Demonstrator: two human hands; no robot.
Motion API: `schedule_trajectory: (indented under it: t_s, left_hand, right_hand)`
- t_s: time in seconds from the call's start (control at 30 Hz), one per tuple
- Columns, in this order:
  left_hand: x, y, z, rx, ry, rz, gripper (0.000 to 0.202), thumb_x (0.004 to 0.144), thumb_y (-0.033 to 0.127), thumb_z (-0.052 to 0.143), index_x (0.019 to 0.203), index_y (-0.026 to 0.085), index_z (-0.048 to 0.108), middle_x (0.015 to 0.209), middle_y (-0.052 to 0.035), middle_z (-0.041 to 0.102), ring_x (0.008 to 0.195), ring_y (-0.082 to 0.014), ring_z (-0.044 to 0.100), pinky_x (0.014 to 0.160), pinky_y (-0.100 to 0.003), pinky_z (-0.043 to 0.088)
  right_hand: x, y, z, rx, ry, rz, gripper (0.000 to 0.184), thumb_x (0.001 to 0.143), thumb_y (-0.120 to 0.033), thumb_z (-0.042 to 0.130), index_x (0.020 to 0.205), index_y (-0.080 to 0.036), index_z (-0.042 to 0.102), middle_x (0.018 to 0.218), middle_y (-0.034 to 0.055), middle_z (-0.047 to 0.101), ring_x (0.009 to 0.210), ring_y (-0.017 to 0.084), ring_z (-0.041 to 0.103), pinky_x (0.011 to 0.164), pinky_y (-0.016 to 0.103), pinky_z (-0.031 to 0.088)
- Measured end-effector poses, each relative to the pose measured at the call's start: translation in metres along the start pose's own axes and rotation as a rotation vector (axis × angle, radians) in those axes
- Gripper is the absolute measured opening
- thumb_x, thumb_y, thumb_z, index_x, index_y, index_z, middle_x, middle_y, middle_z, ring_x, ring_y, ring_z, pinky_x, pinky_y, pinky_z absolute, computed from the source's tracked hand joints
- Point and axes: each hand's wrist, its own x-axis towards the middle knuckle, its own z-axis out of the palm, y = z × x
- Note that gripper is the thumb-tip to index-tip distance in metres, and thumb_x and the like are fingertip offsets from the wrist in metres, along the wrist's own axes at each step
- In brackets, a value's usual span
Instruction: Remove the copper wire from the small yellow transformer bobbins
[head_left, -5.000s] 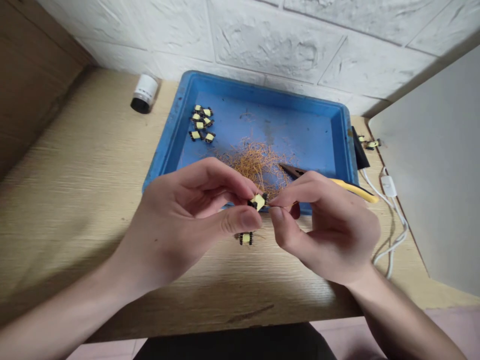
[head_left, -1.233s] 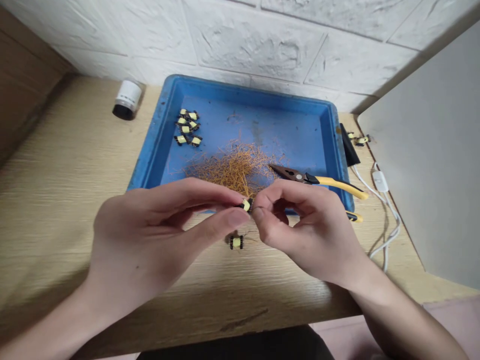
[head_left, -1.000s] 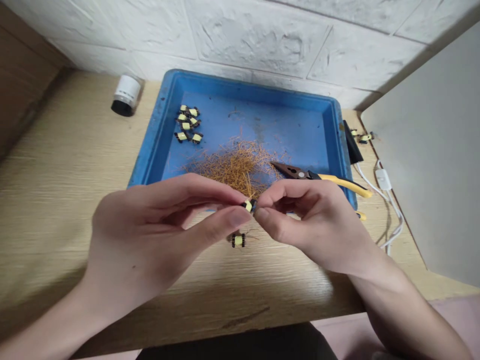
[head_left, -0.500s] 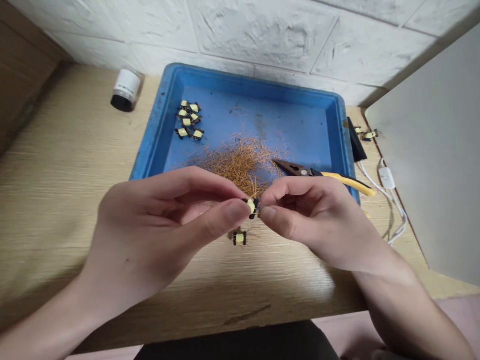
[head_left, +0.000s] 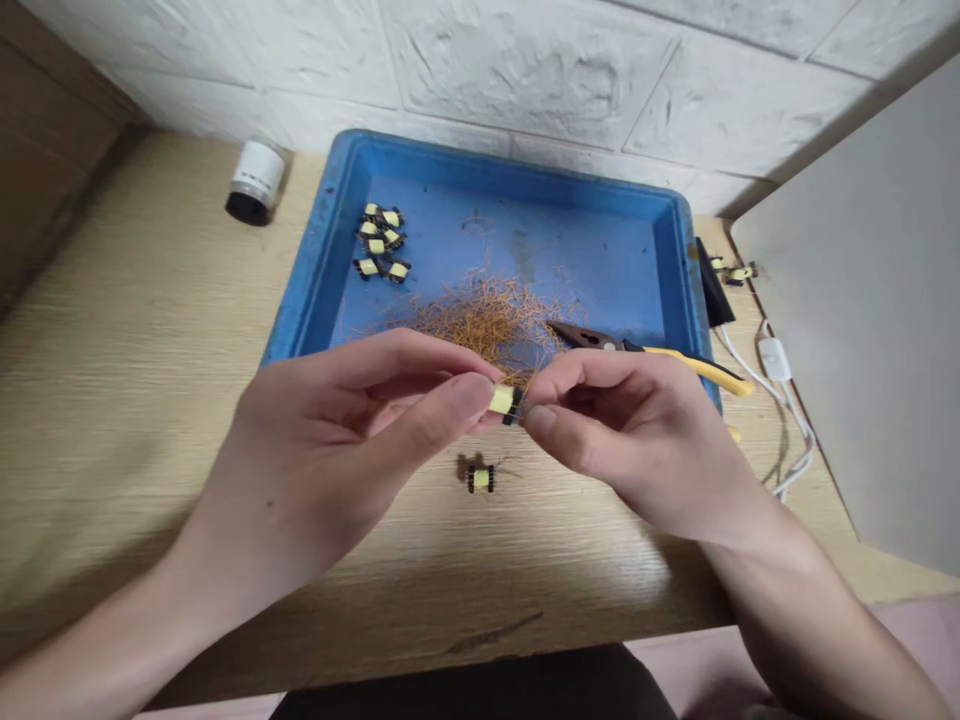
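Between the thumb and fingers of my left hand (head_left: pixel 360 420) is a small transformer (head_left: pixel 504 399), wrapped in yellow tape with black pinned ends. My right hand (head_left: pixel 615 420) has its thumb and forefinger pinched at the transformer's right end, where a thin wire lead meets the fingertips; they partly hide it. Below the hands, a second small transformer (head_left: pixel 481 479) lies on the wooden table (head_left: pixel 360 590), with thin copper-coloured leads sticking out to its right.
A blue tray (head_left: pixel 300 270) holds a heap of copper-coloured wire clippings (head_left: pixel 487 318) and several taped transformers (head_left: pixel 381 242). Yellow-handled long-nose pliers (head_left: pixel 690 368) rest across its right rim. A white-labelled jar (head_left: pixel 256 180) lies at left; a white cable with a switch (head_left: pixel 774 358) runs at right.
The held transformer has turned, so more of its yellow tape shows lengthwise. My left hand has shifted slightly right; my right hand stays at the transformer's right end.
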Motion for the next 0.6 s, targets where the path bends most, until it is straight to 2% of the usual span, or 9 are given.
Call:
schedule_trajectory:
  t_s: [0.1,0.27,0.6]
  left_hand:
    - [0.0006,0.0017,0.0000,0.023,-0.011,-0.020,0.009,0.090,0.034,0.079,0.085,0.037,0.086,0.069,0.0133,0.079,0.057,-0.0029,0.071,0.052,-0.001,0.048]
    - [0.0009,0.0000,0.0016,-0.185,-0.078,-0.085,0.017,0.083,0.023,0.084,0.088,0.039,0.085,0.077,0.0143,0.081,0.069,-0.0052,0.077,0.064,-0.003,0.057]
    - [0.0009,-0.0006,-0.0001,-0.290,-0.111,-0.129,0.017,0.081,0.021,0.087,0.084,0.039,0.086,0.072,0.0127,0.080,0.067,-0.0049,0.077,0.059,-0.001,0.055]
  right_hand:
    - [-0.0006,-0.0013,0.0012,0.031,0.006,0.025,0.013,0.085,-0.007,0.075,0.078,-0.018,0.074,0.071,-0.0051,0.073,0.061,0.006,0.064,0.059,0.016,0.054]
    - [-0.0005,-0.0017,0.0019,0.054,0.016,0.036,0.014,0.083,-0.004,0.077,0.078,-0.018,0.074,0.070,-0.0067,0.072,0.061,0.003,0.061,0.059,0.013,0.052]
    - [-0.0043,-0.0011,0.0042,0.080,-0.018,0.084,0.015,0.086,-0.006,0.077,0.078,-0.018,0.074,0.067,-0.0080,0.069,0.058,0.002,0.057,0.055,0.012,0.046]
